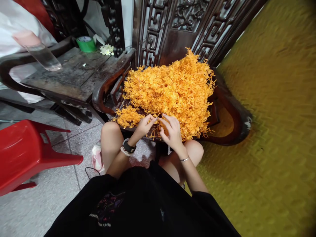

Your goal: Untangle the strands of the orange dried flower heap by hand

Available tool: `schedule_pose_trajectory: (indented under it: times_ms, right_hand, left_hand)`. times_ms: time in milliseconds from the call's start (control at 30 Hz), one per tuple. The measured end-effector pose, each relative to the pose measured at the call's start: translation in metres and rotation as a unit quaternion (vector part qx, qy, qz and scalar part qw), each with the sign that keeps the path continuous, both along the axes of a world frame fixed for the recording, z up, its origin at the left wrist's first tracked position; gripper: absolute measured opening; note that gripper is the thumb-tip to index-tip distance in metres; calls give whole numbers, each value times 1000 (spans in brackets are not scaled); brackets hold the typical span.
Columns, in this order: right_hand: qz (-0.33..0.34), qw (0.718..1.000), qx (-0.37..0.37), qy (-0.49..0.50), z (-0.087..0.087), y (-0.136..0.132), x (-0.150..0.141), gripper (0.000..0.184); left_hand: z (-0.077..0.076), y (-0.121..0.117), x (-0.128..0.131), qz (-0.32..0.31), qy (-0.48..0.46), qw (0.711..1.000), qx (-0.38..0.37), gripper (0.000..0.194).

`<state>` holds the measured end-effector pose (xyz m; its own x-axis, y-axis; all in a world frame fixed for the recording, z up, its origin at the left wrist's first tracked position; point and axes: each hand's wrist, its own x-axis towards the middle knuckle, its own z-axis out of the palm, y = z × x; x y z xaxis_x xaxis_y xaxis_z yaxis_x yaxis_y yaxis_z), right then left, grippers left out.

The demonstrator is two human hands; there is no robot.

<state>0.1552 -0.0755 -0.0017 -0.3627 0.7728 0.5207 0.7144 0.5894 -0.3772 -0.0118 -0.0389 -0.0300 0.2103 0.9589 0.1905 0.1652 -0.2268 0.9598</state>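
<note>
A large heap of orange flower-like sprigs (pixel 170 89), with thin curly strands, covers the seat of a dark carved wooden chair (pixel 181 46). At its front left lies a smaller clump of orange sprigs (pixel 128 117). My left hand (pixel 144 126), beside this clump, has thumb and forefinger pinched on an orange sprig at the heap's front edge. Close by on the right, my right hand (pixel 172 132) is bent over the same edge. Its thumb stands apart from the fingers, whose tips touch the strands. Exactly what lies under those fingertips is hard to see.
On a wooden side table (pixel 71 77) at left are a bottle (pixel 44 54), green tape (pixel 86 44) and pale flowers (pixel 107 49). A red plastic stool (pixel 27 151) stands on the floor. An olive-yellow textured surface (pixel 271 108) fills the right side.
</note>
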Motion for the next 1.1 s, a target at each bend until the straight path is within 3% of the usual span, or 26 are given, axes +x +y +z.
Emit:
schedule_pose_trajectory:
  times_ms: [67, 200, 267, 333, 433, 533, 600, 933, 1100]
  right_hand:
    - [16, 999, -19, -21, 3, 5, -11, 44]
    - [12, 996, -74, -44, 7, 13, -18, 21]
    - [39, 992, -122, -20, 8, 13, -16, 24]
    - [78, 980, -175, 57, 8, 12, -13, 29]
    - [121, 934, -247, 226, 3, 9, -11, 36]
    - [116, 880, -292, 357, -4, 7, -10, 36]
    - [111, 861, -306, 391, -8, 6, -8, 35]
    - [95, 841, -324, 423, -10, -5, -10, 33]
    - [72, 819, -318, 473, -9, -7, -14, 38]
  left_hand:
    - [8, -7, -5, 10, 16, 1000, 23, 29]
    - [18, -11, -14, 16, 66, 996, 66, 29]
    - [18, -11, -14, -21, 40, 998, 49, 33]
    - [15, -12, -10, -97, -38, 994, -21, 38]
    - [11, -16, 3, -189, -197, 950, -150, 43]
    - [10, -21, 16, -196, -299, 909, -213, 44]
    - [10, -23, 21, -194, -330, 892, -242, 43]
    - [3, -34, 30, -180, -425, 829, -317, 36]
    - [8, -33, 23, -167, -491, 778, -354, 37]
